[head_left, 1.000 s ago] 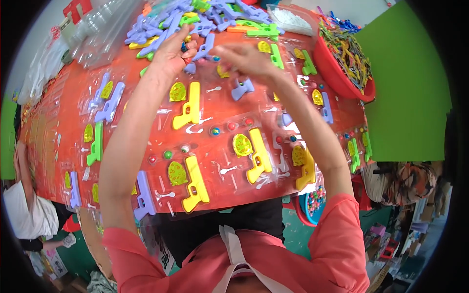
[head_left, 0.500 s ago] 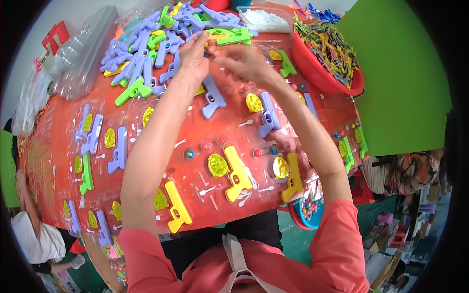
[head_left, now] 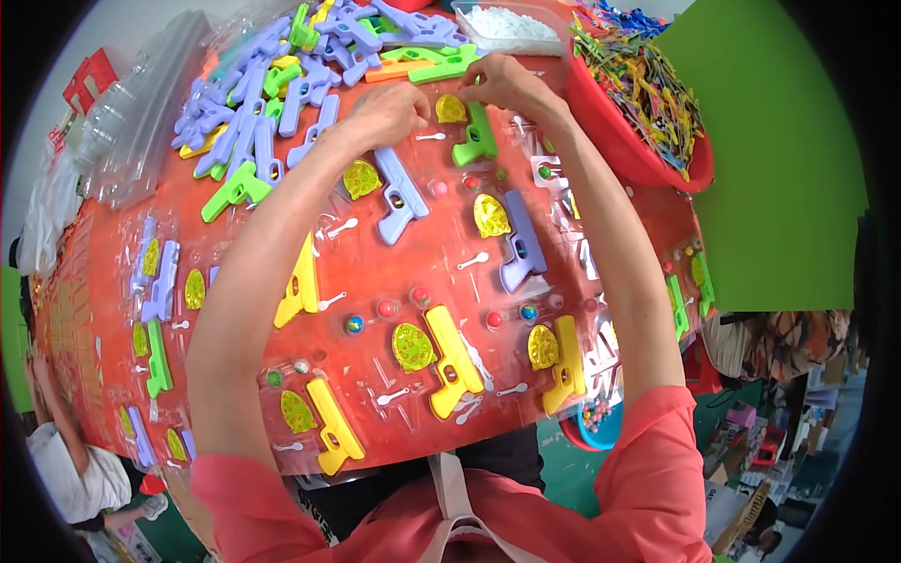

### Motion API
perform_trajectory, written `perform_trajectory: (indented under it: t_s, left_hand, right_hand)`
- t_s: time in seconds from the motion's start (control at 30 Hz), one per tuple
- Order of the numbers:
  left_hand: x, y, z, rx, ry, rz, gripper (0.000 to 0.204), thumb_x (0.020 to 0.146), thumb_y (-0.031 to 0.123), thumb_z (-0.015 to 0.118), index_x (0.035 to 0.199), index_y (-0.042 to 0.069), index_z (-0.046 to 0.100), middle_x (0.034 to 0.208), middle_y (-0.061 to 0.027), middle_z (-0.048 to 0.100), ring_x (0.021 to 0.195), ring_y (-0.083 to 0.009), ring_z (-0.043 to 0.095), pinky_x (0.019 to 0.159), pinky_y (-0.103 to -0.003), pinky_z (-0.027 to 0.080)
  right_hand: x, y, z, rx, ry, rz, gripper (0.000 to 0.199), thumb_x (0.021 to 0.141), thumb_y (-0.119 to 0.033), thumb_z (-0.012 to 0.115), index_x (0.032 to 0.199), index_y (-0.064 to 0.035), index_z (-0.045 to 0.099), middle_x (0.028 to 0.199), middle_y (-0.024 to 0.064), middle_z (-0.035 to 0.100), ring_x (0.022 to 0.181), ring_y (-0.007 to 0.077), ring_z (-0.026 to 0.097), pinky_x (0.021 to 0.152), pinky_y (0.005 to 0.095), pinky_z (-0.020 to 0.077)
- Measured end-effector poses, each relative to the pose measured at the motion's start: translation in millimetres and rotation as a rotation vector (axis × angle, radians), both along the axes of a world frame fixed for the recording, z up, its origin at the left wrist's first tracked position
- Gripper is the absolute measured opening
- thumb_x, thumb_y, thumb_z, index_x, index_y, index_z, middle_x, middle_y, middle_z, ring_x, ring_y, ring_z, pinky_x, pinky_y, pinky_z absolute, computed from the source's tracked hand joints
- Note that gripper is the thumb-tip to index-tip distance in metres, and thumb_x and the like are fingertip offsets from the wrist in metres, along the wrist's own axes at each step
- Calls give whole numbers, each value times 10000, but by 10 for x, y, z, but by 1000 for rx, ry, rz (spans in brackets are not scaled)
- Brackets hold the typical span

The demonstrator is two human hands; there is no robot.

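flanking a yellow disc, left hand and right hand curl, any grip unclear. many toy guns are laid out; a loose pile is left.

From my side I see a workshop: heaped toy guns, stacked clear plastic trays, one filled red basin.
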State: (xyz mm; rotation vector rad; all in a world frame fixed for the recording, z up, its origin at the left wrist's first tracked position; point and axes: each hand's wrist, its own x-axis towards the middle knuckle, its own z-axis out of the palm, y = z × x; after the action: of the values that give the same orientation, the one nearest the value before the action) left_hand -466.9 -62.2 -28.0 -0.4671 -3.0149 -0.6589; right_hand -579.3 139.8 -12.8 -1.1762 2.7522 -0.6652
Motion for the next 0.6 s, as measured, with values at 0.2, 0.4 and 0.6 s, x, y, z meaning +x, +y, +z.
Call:
perform_trajectory:
  t_s: [0.2,0.4,0.6]
  left_hand:
    - [75,-65,242,886,-419,221,241,908,166,603,1108,31,604,728,15,533,559,-8,438,449,-171,305]
    - [-173,-153,124,1053,-264,218,251,926,148,581,1148,32,607,799,22,582,563,-12,439,479,-178,345]
    - [-371,-172,-122,951,-182,252,253,918,169,601,1137,53,654,741,29,596,545,-29,463,467,-185,353]
  right_hand:
    - [-121,53,-26,82,185,-74,381,732,-331,758,915,-3,692,675,133,638,644,222,626,617,352,486]
    - [-89,89,228,-411,-498,-219,318,834,-287,694,981,-7,658,742,55,651,549,70,543,456,226,422]
    - [-155,213,337,-419,-454,-230,212,853,-200,664,942,-7,662,706,29,635,522,59,528,467,205,420]
